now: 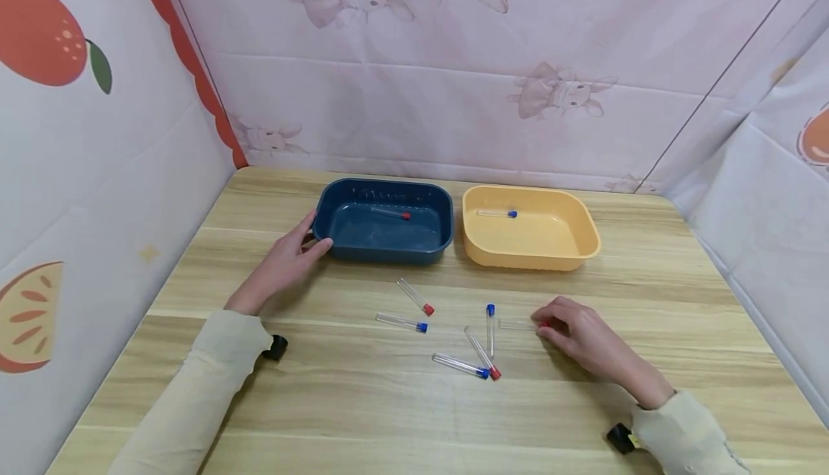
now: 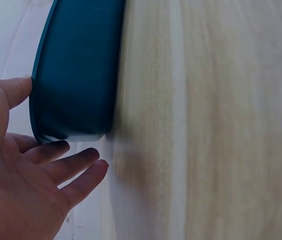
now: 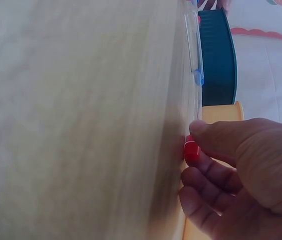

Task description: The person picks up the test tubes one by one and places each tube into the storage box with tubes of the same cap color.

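My left hand (image 1: 288, 263) rests against the left end of a dark blue plastic basin (image 1: 382, 253). In the left wrist view the thumb touches the basin's rim, and the other fingers spread loosely by its corner. My right hand (image 1: 586, 338) pinches a clear test tube (image 1: 516, 324) by its red cap (image 3: 191, 150) between thumb and index finger. That tube lies low at the tabletop, its clear end pointing left. Inside the blue basin is one red-capped tube (image 1: 391, 213). A yellow basin (image 1: 531, 260) beside it holds one blue-capped tube (image 1: 497, 214).
Several loose tubes lie mid-table: a red-capped tube (image 1: 414, 296), a blue-capped tube (image 1: 401, 322), an upright-pointing blue-capped tube (image 1: 491, 331), and a red-capped tube (image 1: 482, 351) whose cap lies by another blue-capped tube (image 1: 460, 365). Printed cloth walls (image 1: 401, 115) border the wooden table (image 1: 363, 417).
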The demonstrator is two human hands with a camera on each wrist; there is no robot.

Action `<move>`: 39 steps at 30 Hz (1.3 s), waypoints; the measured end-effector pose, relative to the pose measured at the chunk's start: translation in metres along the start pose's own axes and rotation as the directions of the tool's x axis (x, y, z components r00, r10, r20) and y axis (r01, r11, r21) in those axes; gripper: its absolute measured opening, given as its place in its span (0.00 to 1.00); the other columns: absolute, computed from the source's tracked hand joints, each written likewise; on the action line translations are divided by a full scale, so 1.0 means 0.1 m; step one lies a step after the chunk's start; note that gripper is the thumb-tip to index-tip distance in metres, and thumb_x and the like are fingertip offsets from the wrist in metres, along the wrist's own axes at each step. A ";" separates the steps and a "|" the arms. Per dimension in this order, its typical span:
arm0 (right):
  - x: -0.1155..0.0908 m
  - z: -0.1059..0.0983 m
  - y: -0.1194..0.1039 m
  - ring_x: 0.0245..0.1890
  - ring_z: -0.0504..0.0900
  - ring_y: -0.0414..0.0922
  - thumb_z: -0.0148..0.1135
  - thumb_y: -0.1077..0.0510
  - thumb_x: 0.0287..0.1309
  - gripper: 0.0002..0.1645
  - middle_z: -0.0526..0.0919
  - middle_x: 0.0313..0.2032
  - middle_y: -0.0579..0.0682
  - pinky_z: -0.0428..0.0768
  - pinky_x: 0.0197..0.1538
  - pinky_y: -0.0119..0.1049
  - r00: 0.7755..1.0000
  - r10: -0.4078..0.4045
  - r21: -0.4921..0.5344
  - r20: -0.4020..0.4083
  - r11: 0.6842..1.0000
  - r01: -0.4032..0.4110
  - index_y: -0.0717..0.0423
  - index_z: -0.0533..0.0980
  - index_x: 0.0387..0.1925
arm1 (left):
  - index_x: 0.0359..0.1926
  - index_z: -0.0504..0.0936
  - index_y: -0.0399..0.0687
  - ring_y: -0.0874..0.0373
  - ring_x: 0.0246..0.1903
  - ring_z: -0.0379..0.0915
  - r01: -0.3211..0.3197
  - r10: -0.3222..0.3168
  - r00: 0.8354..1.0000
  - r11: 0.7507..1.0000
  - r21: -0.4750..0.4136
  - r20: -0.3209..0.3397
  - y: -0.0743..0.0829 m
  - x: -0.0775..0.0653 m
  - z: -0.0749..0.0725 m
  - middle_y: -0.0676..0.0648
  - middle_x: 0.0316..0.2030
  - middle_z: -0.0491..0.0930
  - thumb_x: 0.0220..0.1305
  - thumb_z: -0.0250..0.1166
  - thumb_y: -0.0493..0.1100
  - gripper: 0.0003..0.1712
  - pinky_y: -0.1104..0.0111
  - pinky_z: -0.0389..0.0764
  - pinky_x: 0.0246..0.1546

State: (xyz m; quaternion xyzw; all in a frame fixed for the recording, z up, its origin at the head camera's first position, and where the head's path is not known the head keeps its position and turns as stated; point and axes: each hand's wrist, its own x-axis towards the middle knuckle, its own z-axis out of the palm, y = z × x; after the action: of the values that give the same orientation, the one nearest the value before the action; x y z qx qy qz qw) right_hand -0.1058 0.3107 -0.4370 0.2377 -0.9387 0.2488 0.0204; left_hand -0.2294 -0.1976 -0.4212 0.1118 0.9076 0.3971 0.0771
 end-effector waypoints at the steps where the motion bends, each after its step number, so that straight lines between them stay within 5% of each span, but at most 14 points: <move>1: 0.00 0.00 0.00 0.36 0.79 0.34 0.73 0.68 0.60 0.12 0.84 0.38 0.41 0.84 0.39 0.34 1.000 0.002 0.007 0.000 1.000 -0.002 0.57 0.86 0.45 | 0.84 0.36 0.51 0.33 0.74 0.56 0.001 -0.001 1.000 1.000 -0.001 0.002 0.00 0.00 0.00 0.34 0.80 0.48 0.80 0.50 0.62 0.47 0.42 0.64 0.69; 8: 0.00 0.00 -0.02 0.27 0.72 0.32 0.74 0.65 0.61 0.11 0.78 0.29 0.36 0.76 0.28 0.29 0.999 0.030 0.058 0.020 0.998 -0.031 0.58 0.86 0.45 | 0.84 0.36 0.50 0.34 0.74 0.56 0.006 -0.006 1.000 1.000 0.001 0.005 0.01 0.00 0.00 0.34 0.80 0.48 0.79 0.50 0.64 0.48 0.43 0.64 0.70; 18: 0.02 0.02 -0.12 0.21 0.69 0.31 0.71 0.60 0.64 0.24 0.73 0.23 0.35 0.73 0.26 0.29 0.987 0.134 -0.049 0.093 0.990 -0.130 0.65 0.78 0.59 | 0.84 0.36 0.48 0.34 0.74 0.57 -0.005 0.005 1.000 1.000 0.011 0.004 0.00 0.00 0.00 0.33 0.79 0.49 0.79 0.50 0.64 0.49 0.43 0.63 0.70; 39: 0.11 0.01 -0.23 0.18 0.68 0.33 0.71 0.57 0.66 0.30 0.73 0.20 0.36 0.68 0.21 0.29 0.976 0.175 0.024 0.128 0.983 -0.180 0.72 0.75 0.62 | 0.84 0.35 0.49 0.33 0.74 0.56 0.011 -0.011 1.000 1.000 0.010 0.020 0.02 0.00 -0.03 0.33 0.80 0.49 0.81 0.50 0.61 0.47 0.42 0.63 0.70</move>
State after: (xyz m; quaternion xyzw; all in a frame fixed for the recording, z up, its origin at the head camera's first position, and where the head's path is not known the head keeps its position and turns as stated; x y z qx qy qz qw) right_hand -0.1049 0.2874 -0.4256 0.1684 -0.9510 0.2509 -0.0650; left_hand -0.2297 -0.1989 -0.4177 0.1114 0.9094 0.3909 0.0879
